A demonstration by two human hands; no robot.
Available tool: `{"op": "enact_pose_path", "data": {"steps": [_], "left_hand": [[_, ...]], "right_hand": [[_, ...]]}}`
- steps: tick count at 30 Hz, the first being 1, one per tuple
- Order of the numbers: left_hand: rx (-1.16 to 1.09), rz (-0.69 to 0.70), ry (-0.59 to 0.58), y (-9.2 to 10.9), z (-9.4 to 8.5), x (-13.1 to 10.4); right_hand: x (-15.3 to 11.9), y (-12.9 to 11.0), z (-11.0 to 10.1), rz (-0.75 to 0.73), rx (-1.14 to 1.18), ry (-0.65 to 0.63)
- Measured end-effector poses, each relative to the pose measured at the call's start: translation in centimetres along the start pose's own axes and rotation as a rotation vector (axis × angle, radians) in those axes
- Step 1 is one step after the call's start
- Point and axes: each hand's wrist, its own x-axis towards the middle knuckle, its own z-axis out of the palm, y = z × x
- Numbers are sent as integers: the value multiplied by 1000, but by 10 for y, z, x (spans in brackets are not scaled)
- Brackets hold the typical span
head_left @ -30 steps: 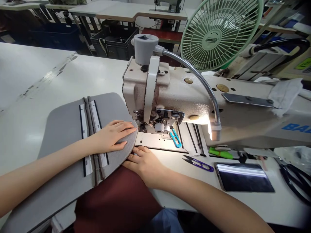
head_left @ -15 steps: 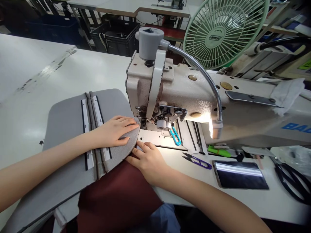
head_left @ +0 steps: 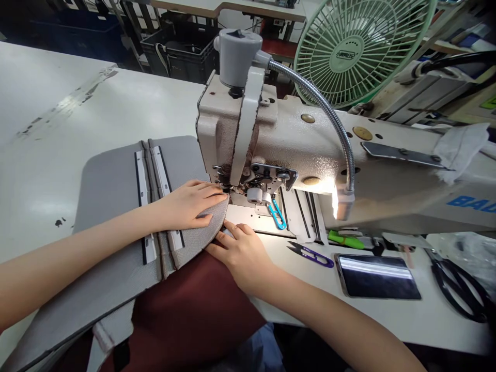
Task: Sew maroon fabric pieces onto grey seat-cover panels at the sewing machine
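My left hand (head_left: pixel 189 204) lies flat on a grey fabric panel (head_left: pixel 104 186), fingers stretched out towards the needle area of a sewing machine (head_left: pixel 236 139). The panel's curved right edge reaches close to the presser foot, which is partly hidden by my fingers. Against that edge rest the spread fingertips of my right hand (head_left: pixel 244 258); its thumb is hidden. Beneath the panel, dark red fabric (head_left: pixel 186 315) hangs towards my lap. Two brown-grey ridges flanked by white strips (head_left: pixel 163 168) run across the panel, partly under my left hand and forearm.
Blue thread snips (head_left: pixel 278 214) lie on the machine bed, and purple snips (head_left: pixel 312 254) in front. A phone (head_left: pixel 377 276), black-handled scissors (head_left: pixel 457 289) and a green-handled tool (head_left: pixel 346 239) are to the right. A green fan (head_left: pixel 346 54) stands behind. The white table (head_left: pixel 155 103) extends left.
The panel and my left hand have shifted slightly right, closer to the machine. My right hand stays at the panel's edge. The view has tilted a little.
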Motion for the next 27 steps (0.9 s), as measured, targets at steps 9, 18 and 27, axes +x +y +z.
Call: {"op": "enact_pose_path", "data": {"steps": [9, 18, 27], "left_hand": [[-40, -30, -18, -3, -2, 3], [-83, -27, -13, -1, -1, -2], [-62, -32, -23, -4, -5, 6]], "right_hand": [[1, 3, 1, 25, 2, 10], [1, -5, -1, 38, -21, -22], [5, 0, -2, 47, -5, -19]]}}
